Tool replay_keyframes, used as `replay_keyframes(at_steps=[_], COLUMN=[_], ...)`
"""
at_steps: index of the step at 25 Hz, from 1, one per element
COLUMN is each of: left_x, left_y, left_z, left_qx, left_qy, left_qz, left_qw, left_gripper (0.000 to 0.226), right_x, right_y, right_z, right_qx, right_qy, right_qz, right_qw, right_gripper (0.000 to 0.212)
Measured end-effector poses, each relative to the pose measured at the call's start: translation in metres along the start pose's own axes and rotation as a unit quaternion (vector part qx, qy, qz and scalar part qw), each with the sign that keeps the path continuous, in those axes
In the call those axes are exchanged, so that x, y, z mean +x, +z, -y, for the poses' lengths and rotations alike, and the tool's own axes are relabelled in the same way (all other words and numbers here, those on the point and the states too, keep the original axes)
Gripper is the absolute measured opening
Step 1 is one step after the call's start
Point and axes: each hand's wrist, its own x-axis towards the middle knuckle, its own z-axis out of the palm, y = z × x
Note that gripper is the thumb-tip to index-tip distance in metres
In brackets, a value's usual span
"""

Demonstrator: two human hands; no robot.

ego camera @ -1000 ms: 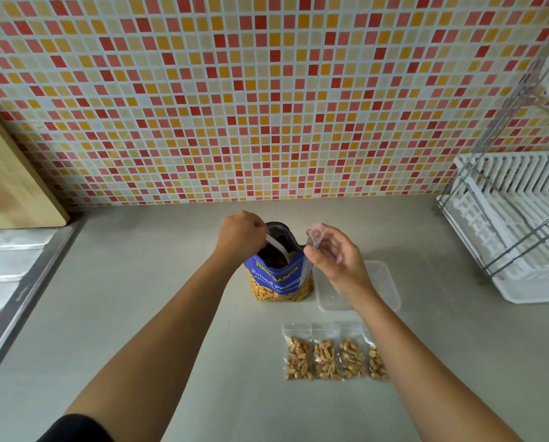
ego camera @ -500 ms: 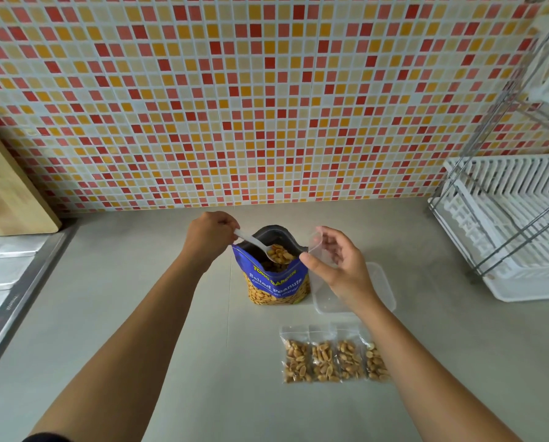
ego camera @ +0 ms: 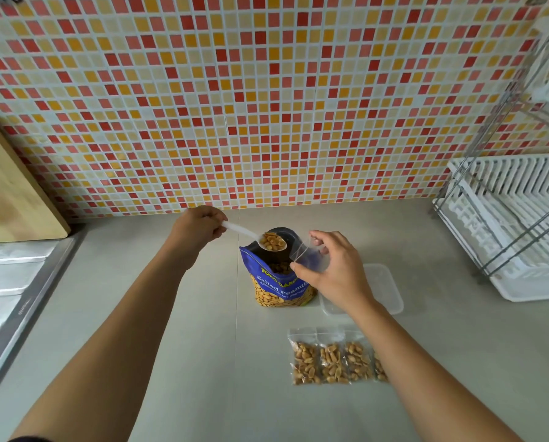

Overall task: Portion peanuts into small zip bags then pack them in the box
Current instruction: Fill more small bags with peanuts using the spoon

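A heaped white spoon of peanuts hovers over the open blue pouch beside an empty zip bag.

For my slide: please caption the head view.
Left hand holds spoon of peanuts over Salted Peanuts bag; right hand holds clear zip bag.

You see little red, orange and cream squares on the wall at 12 o'clock. Your peanut bag is blue with tan nuts below. The rack at 3 o'clock is white.
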Motion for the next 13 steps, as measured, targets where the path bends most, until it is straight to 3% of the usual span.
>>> replay_keyframes(at_steps=[7,10,13], left_x=[-0.001,-0.005,-0.019], left_y=[0.006,0.01,0.016], left_z=[-0.023,-0.032,-0.048], left_qx=[0.014,0.09,0.218], left_qy=[0.042,0.088,0.193], left_qz=[0.009,0.004,-0.006], left_qw=[0.999,0.992,0.957], left_gripper=[0.015,0.017,0.019], right_x=[0.005,0.005,0.003], right_y=[0.007,0.008,0.01], right_z=[0.009,0.011,0.013], right_qx=[0.016,0.039,0.051], right_qy=[0.004,0.01,0.015], right_qz=[0.009,0.003,-0.002], right_qw=[1.0,0.999,0.999], right_gripper=[0.057,0.053,0.052])
